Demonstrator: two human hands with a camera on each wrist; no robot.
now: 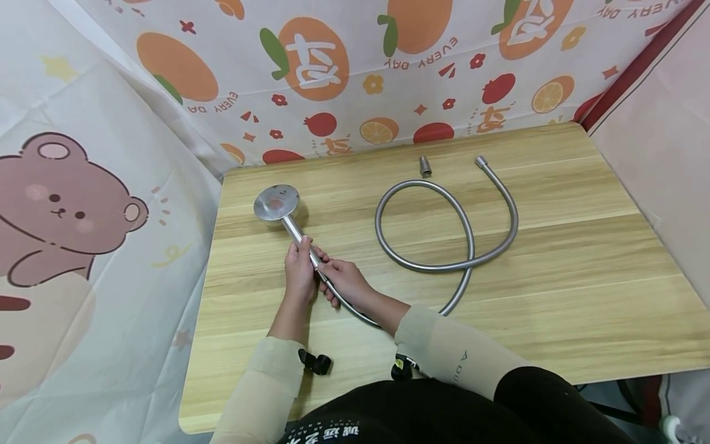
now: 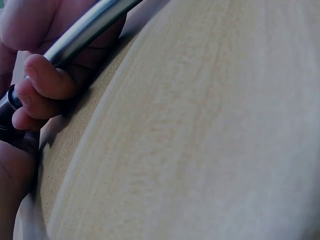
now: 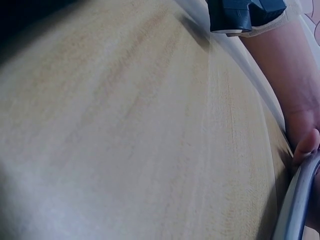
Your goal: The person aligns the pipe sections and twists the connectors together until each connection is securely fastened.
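A chrome shower head (image 1: 276, 202) lies at the left of the table, its round face tilted up and its handle slanting toward the person. My left hand (image 1: 300, 271) grips the lower handle, thumb along the top. Just below, my right hand (image 1: 348, 283) pinches the end of a grey metal shower hose (image 1: 424, 266) where it meets the handle; fingers partly cover this joint. From there the hose passes under the right forearm and loops across the table. In the right wrist view, a stretch of hose (image 3: 297, 200) shows at the lower right edge.
Behind the loop stands a small metal connector (image 1: 424, 166), near the hose's loose end fitting (image 1: 481, 161). The wooden table (image 1: 582, 296) meets a fruit-print cloth (image 1: 344, 111) at the back. A bear-print cloth (image 1: 111, 320) hangs on the left.
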